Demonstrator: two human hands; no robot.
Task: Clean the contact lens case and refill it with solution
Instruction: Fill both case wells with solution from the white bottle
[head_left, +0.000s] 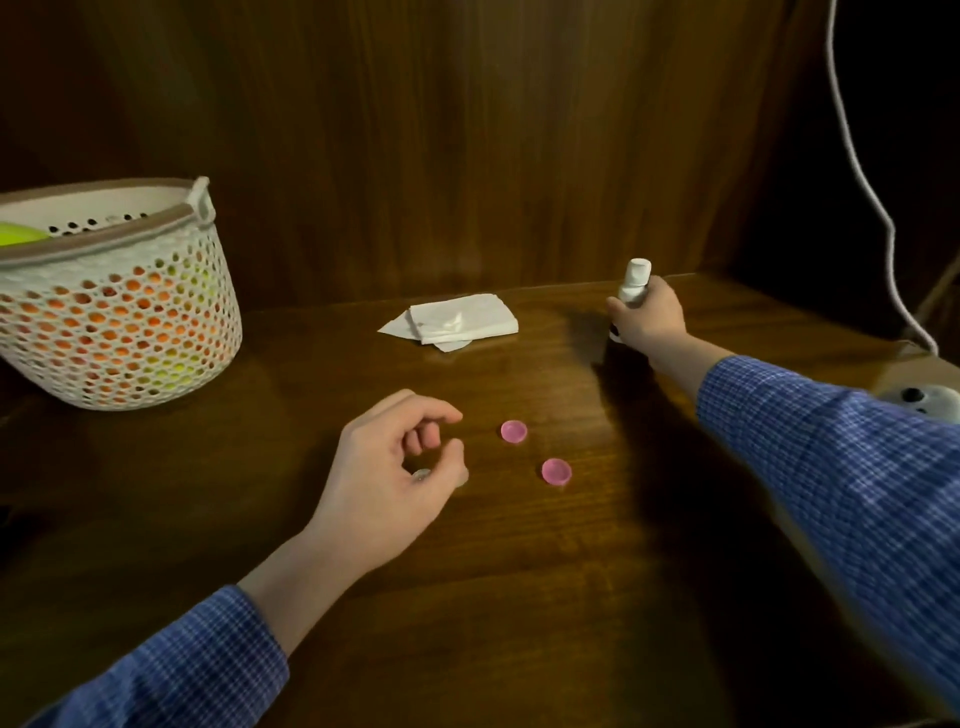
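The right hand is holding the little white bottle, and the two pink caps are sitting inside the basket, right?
Not quite. The right hand does hold the white bottle, but the two pink caps lie on the wooden table, not in the basket. The head view shows them beside the left hand.

pink caps (514, 431), white bottle (635, 283), blue-checked sleeves (831, 441)

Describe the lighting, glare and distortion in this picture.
Head view: dim, warm light; soft glare on the wooden table between the tissue and the pink caps; right hand casts a shadow leftward; wide-angle lens stretches the sleeves at the edges; corners fall dark.
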